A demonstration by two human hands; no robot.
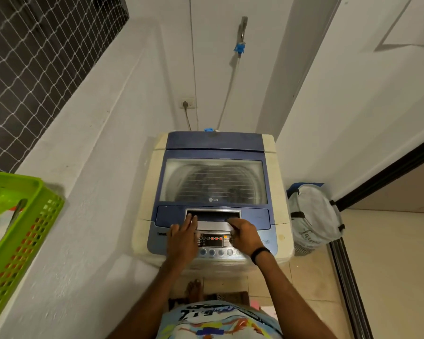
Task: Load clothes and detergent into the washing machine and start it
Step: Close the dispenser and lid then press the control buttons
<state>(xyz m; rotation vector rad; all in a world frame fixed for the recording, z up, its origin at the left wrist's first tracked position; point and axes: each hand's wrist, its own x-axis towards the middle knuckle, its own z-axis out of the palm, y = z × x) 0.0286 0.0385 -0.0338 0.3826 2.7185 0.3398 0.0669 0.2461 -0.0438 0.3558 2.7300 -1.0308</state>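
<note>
Both flat, left hand (182, 237) and right hand (242, 234) on washing machine (213, 143) lid handle (213, 222)

bare forearms, a black band (260, 254) on the right wrist, a pale blue shirt (218, 321) with colourful print and black lettering

White plaster walls (123, 99) close a narrow corner, w/ a netted window (34, 57) at upper left and a wall socket (188, 103) at the back. Floor is beige tiles (311, 282); a dark sliding-door frame (387, 172) stands at right. Light is dim, warm.
</note>
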